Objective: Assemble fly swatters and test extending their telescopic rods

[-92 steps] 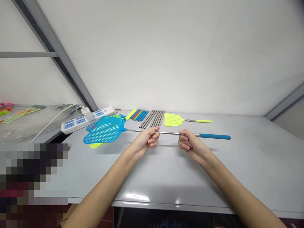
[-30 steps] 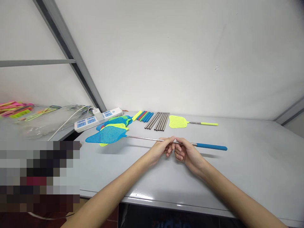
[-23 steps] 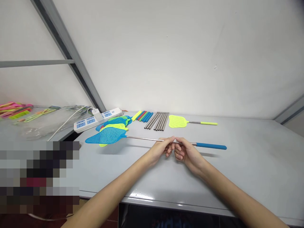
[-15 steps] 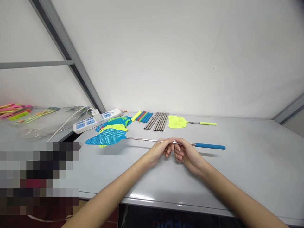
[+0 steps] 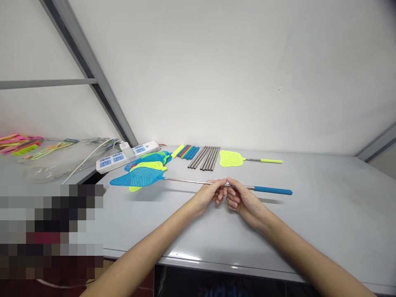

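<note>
A blue fly swatter (image 5: 139,176) with a thin metal rod and a blue grip is held level just above the table, its perforated head to the left. My left hand (image 5: 215,192) is closed round the middle of the rod. Right beside it, my right hand (image 5: 237,196) is closed on the same rod, near the blue grip; the thumbs nearly meet. Beneath and behind the blue head lie several loose swatter heads, among them a yellow head (image 5: 148,166). The stretch of rod inside my fingers is hidden.
Along the back lie several coloured grips (image 5: 185,152), several metal tubes (image 5: 204,159) and a yellow fly swatter (image 5: 232,159). A white power strip (image 5: 128,156) stands at the left. Farther left are a clear plastic bag (image 5: 71,159) and pink and yellow items (image 5: 20,144).
The held swatter has shifted very slightly to the left. Both hands keep their hold on the rod.
</note>
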A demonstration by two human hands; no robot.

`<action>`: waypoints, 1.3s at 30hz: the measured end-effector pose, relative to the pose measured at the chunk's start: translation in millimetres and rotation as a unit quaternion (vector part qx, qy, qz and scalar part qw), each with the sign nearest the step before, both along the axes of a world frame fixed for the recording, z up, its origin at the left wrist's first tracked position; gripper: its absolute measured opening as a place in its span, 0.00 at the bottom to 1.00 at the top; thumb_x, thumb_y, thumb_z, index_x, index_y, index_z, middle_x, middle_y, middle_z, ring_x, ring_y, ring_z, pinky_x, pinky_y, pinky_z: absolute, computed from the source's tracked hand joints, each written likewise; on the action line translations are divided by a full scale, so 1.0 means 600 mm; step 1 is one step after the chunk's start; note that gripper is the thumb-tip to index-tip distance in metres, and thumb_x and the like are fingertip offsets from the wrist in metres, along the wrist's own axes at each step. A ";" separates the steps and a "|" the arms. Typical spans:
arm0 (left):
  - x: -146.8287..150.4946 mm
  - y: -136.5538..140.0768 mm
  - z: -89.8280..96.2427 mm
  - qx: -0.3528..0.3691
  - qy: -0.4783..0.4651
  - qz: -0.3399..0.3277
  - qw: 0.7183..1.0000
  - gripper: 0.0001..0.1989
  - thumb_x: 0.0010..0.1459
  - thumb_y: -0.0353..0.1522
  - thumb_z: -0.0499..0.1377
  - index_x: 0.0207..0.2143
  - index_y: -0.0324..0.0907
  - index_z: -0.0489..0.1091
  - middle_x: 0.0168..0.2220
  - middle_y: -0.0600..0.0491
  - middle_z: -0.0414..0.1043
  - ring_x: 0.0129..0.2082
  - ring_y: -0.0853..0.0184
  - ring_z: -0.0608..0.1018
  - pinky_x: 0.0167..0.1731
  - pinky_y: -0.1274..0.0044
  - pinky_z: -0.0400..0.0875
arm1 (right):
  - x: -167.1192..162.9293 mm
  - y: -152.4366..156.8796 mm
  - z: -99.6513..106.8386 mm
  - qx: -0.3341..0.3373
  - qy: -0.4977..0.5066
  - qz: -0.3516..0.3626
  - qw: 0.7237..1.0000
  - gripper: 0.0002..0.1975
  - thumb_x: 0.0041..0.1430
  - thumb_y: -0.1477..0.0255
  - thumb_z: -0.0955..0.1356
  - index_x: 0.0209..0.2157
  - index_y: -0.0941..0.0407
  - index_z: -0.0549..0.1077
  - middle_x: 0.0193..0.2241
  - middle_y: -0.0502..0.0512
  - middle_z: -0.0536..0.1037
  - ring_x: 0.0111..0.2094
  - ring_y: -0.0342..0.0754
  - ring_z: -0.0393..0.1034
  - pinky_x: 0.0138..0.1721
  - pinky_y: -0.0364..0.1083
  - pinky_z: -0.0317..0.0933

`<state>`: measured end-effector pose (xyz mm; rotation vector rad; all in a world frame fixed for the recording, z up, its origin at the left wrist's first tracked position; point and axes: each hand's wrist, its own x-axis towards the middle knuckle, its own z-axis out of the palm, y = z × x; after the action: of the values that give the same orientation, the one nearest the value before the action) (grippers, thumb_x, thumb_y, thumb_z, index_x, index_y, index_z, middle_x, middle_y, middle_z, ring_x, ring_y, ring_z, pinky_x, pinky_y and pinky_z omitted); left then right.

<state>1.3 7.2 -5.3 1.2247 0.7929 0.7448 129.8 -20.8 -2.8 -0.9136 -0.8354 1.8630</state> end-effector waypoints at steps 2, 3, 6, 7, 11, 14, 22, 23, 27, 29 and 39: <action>0.000 0.000 0.001 -0.006 0.003 -0.001 1.000 0.18 0.50 0.42 0.47 0.19 0.37 0.63 0.14 0.57 0.57 0.14 0.76 0.60 0.16 0.81 0.53 | 0.000 0.001 -0.002 0.002 -0.004 -0.002 1.000 0.18 0.45 0.58 0.63 0.16 0.57 0.56 0.11 0.42 0.51 0.14 0.36 0.46 0.19 0.40 0.42; 0.000 -0.001 0.002 -0.010 0.004 0.000 1.000 0.18 0.50 0.42 0.47 0.19 0.37 0.63 0.13 0.58 0.56 0.14 0.76 0.60 0.16 0.81 0.53 | 0.000 0.001 -0.003 0.002 -0.006 -0.003 1.000 0.18 0.45 0.58 0.63 0.16 0.57 0.56 0.11 0.42 0.51 0.14 0.36 0.46 0.19 0.40 0.43; 0.002 -0.001 0.004 -0.017 -0.003 -0.003 1.000 0.18 0.50 0.40 0.47 0.17 0.37 0.62 0.13 0.57 0.56 0.13 0.76 0.60 0.16 0.81 0.53 | 0.000 0.001 -0.005 0.001 -0.007 -0.005 1.000 0.18 0.45 0.59 0.63 0.16 0.57 0.56 0.11 0.42 0.51 0.14 0.36 0.46 0.19 0.40 0.43; 0.002 -0.001 0.004 -0.020 -0.009 -0.006 1.000 0.17 0.50 0.40 0.47 0.17 0.37 0.62 0.12 0.57 0.56 0.13 0.76 0.60 0.16 0.81 0.54 | 0.000 0.001 -0.005 -0.002 -0.004 -0.005 1.000 0.18 0.45 0.59 0.63 0.16 0.57 0.55 0.11 0.42 0.51 0.14 0.36 0.46 0.19 0.40 0.43; 0.003 0.000 0.003 -0.031 -0.030 -0.021 0.999 0.17 0.49 0.37 0.47 0.15 0.37 0.62 0.11 0.56 0.57 0.13 0.75 0.61 0.17 0.81 0.55 | -0.001 0.002 -0.007 -0.020 0.012 0.009 1.000 0.18 0.45 0.60 0.63 0.15 0.57 0.55 0.10 0.42 0.51 0.14 0.36 0.47 0.18 0.40 0.43; 0.003 0.001 -0.001 -0.030 -0.031 -0.016 0.999 0.16 0.49 0.38 0.47 0.16 0.37 0.63 0.12 0.56 0.58 0.13 0.75 0.61 0.16 0.81 0.54 | -0.002 0.003 -0.010 -0.024 0.022 0.011 0.999 0.17 0.45 0.61 0.63 0.15 0.57 0.55 0.09 0.42 0.50 0.13 0.36 0.46 0.18 0.40 0.42; 0.003 0.002 -0.006 -0.019 -0.033 -0.015 0.999 0.16 0.50 0.36 0.46 0.16 0.36 0.63 0.12 0.56 0.58 0.13 0.75 0.61 0.16 0.81 0.54 | 0.000 0.004 -0.012 -0.018 0.020 0.010 1.000 0.17 0.47 0.62 0.62 0.15 0.57 0.55 0.10 0.42 0.50 0.13 0.36 0.46 0.18 0.39 0.42; 0.003 0.001 -0.005 -0.019 -0.037 -0.017 0.999 0.16 0.50 0.35 0.46 0.16 0.37 0.62 0.12 0.56 0.58 0.13 0.75 0.61 0.16 0.81 0.54 | 0.000 0.003 -0.012 -0.017 0.018 0.012 1.000 0.17 0.47 0.62 0.61 0.15 0.57 0.55 0.10 0.43 0.50 0.13 0.36 0.46 0.18 0.39 0.42; 0.002 0.001 -0.002 -0.026 -0.040 -0.022 0.999 0.16 0.50 0.34 0.45 0.15 0.36 0.63 0.12 0.56 0.59 0.13 0.75 0.61 0.16 0.81 0.54 | 0.000 0.003 -0.010 -0.013 0.012 0.012 1.000 0.16 0.47 0.62 0.61 0.15 0.57 0.55 0.10 0.43 0.50 0.13 0.36 0.46 0.18 0.39 0.42; 0.002 0.001 -0.002 -0.026 -0.038 -0.023 0.999 0.16 0.50 0.34 0.45 0.16 0.36 0.63 0.12 0.56 0.59 0.13 0.75 0.61 0.16 0.81 0.54 | 0.000 0.003 -0.010 -0.011 0.009 0.011 1.000 0.16 0.47 0.62 0.61 0.15 0.57 0.55 0.10 0.43 0.51 0.13 0.36 0.46 0.18 0.39 0.42; 0.004 0.003 -0.006 -0.029 -0.021 -0.017 0.999 0.17 0.49 0.37 0.46 0.15 0.37 0.62 0.12 0.56 0.58 0.13 0.76 0.60 0.15 0.81 0.53 | 0.001 0.005 -0.011 -0.017 -0.012 0.013 1.000 0.17 0.48 0.62 0.61 0.15 0.57 0.54 0.10 0.43 0.51 0.13 0.37 0.45 0.18 0.40 0.42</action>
<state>3.5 8.9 -8.8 1.1640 0.7521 0.7123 130.2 -18.0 -9.3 -0.9527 -0.8354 1.8971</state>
